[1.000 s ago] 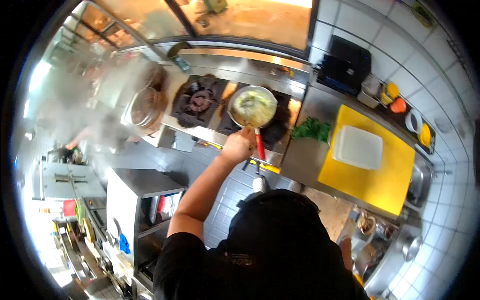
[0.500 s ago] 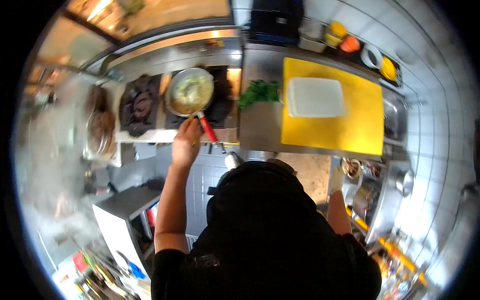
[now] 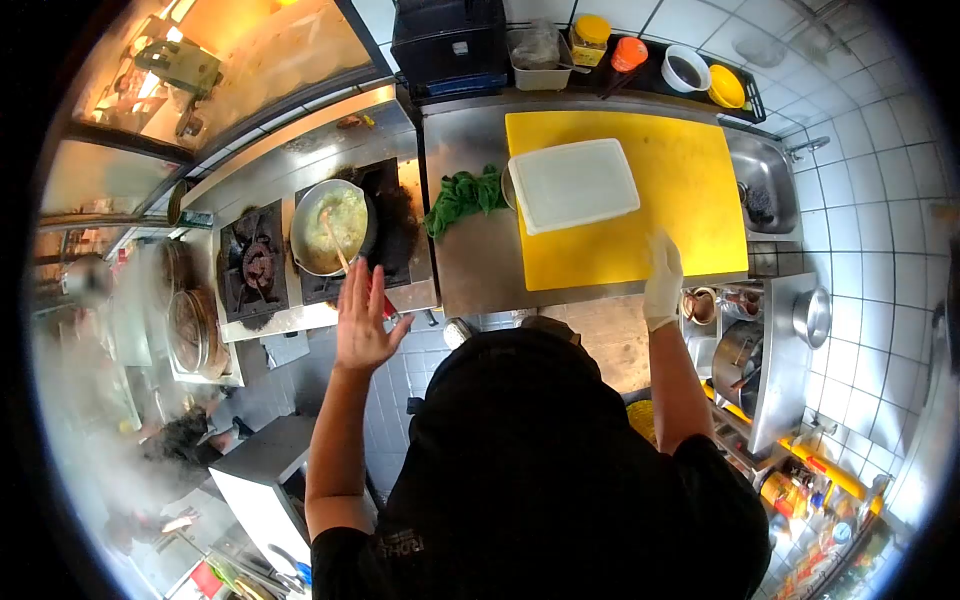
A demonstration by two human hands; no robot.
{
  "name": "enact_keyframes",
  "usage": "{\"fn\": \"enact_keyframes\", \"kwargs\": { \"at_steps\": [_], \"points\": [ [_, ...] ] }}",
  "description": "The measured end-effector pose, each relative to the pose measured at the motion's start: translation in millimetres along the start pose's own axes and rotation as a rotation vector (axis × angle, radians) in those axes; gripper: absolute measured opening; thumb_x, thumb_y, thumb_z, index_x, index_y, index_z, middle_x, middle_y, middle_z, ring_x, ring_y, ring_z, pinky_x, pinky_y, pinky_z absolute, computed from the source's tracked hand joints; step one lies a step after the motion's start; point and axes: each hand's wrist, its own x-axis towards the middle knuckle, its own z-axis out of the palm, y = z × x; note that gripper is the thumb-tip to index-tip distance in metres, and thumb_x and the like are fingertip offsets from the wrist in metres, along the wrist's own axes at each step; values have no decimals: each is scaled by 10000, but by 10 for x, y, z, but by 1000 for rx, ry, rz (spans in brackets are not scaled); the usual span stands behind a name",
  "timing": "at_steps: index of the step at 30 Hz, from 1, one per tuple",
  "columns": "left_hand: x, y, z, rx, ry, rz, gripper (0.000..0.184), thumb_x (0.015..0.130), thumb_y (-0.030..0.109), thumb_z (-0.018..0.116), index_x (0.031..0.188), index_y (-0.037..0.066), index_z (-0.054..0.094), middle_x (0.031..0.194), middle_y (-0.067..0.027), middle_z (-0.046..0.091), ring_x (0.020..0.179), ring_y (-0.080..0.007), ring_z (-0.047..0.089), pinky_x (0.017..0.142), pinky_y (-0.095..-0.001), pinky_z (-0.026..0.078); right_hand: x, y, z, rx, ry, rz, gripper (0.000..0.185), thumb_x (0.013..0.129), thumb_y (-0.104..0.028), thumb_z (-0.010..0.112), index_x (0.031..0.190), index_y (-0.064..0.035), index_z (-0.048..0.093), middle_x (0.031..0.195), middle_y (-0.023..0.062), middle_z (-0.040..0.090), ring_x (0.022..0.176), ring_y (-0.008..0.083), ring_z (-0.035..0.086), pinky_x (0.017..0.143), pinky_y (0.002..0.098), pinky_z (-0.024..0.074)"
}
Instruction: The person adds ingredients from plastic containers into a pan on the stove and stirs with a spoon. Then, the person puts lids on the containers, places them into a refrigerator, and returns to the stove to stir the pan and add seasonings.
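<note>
At far left, steam blurs a stack of round pots [image 3: 195, 335]; I cannot tell how many. Next come two burners, the left one [image 3: 256, 262] bare, the right one [image 3: 388, 185] under one pan [image 3: 369, 228]. In the pan lie pale green-yellow food [image 3: 346, 212] and one wooden spoon [image 3: 336, 243], its shaft leaning over the near rim. One red handle [image 3: 392, 307] points toward the person.

The bare left hand [image 3: 366, 322] is open beside that handle, palm flat, thumb out, fingertips at the spoon's end; I cannot tell whether they touch it. The hands are well apart.

Behind the counter's one bunch of greens [image 3: 466, 200] stands one black box [image 3: 450, 48], then one grey bin [image 3: 540, 68]. One yellow board [image 3: 692, 180] carries one white tub [image 3: 575, 185]. Behind stand one yellow-lidded jar [image 3: 590, 40] and one orange cup [image 3: 629, 55].

The right hand [image 3: 662, 285], in one white glove, stretches blurred fingers over the board's near edge; contact is unclear. Farther right are two bowls, one white [image 3: 686, 70], one yellow [image 3: 727, 88], and one sink [image 3: 780, 168].
</note>
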Motion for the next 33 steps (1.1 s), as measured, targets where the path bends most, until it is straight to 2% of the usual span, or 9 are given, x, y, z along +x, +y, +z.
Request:
{"fn": "enact_keyframes", "kwargs": {
  "at_steps": [3, 6, 10, 15, 22, 25, 27, 31, 33],
  "points": [
    [405, 431, 159, -369, 44, -100, 775, 922, 361, 728, 1504, -53, 427, 1561, -302, 401, 1458, -431, 397, 1206, -471, 328, 166, -55, 162, 116, -36, -11, 470, 1084, -267, 517, 1442, 37, 534, 1454, 164, 564, 1351, 269, 520, 1155, 367, 394],
    [1023, 823, 432, -642, -64, -232, 688, 999, 410, 632, 1476, -57, 467, 1543, -286, 445, 1452, -401, 420, 1205, -458, 333, 442, -88, 205, -375, -143, -296, 470, 1097, -273, 469, 1442, 40, 535, 1469, 196, 552, 1389, 307, 491, 1179, 391, 369],
    [1781, 1129, 964, -927, -247, -389, 777, 996, 408, 652, 1581, 11, 329, 1460, -237, 550, 1281, -319, 585, 1078, -437, 463, 797, -81, 331, -150, -299, -90, 453, 1095, -243, 428, 1432, 40, 536, 1518, 226, 505, 1431, 341, 455, 1211, 412, 329],
    [2038, 1167, 1504, -1643, -279, -602, 815, 916, 222, 758, 1603, 95, 339, 1360, -172, 624, 1183, -272, 632, 969, -405, 533, 973, -119, 346, -56, -444, 273, 546, 1057, -438, 540, 1468, -78, 556, 1374, 38, 597, 1229, 165, 561, 1018, 344, 456],
    [2156, 1170, 1312, -1608, -270, -785, 779, 811, 96, 776, 1514, 39, 443, 1174, -149, 709, 996, -260, 711, 878, -389, 574, 1211, -7, 309, 80, -495, 282, 366, 1019, -317, 587, 1273, -60, 643, 1224, 47, 646, 1093, 182, 590, 883, 334, 479],
    [2227, 909, 2014, -1651, -443, -674, 726, 767, 103, 783, 1424, -41, 508, 1047, -150, 735, 908, -251, 723, 871, -378, 568, 1520, 287, 164, -478, -713, -386, 275, 998, -252, 559, 1177, -66, 652, 1156, 50, 655, 1061, 166, 591, 880, 324, 476],
    [2169, 943, 2418, -1527, -357, -590, 624, 747, 123, 781, 1303, -85, 590, 968, -150, 736, 884, -249, 714, 862, -363, 560, 1319, 196, 197, -220, -625, -123, 228, 1015, -224, 494, 1074, -54, 634, 1055, 43, 629, 1049, 168, 577, 939, 328, 455],
    [1594, 1485, 1252, -1651, -195, -626, 659, 747, 141, 773, 1336, -82, 579, 1071, -155, 720, 961, -242, 688, 896, -363, 536, 797, -223, 155, -25, -562, -44, 269, 992, -213, 495, 1094, -11, 640, 1098, 61, 645, 1044, 195, 601, 909, 358, 494],
    [1239, 1578, 953, -1642, -204, -575, 729, 760, 146, 769, 1414, -60, 521, 1166, -159, 695, 1040, -236, 667, 940, -361, 516, 512, -276, -46, -302, -591, -307, 324, 987, -231, 481, 1157, -1, 632, 1137, 84, 650, 1073, 213, 602, 926, 372, 495]
  ]
}}
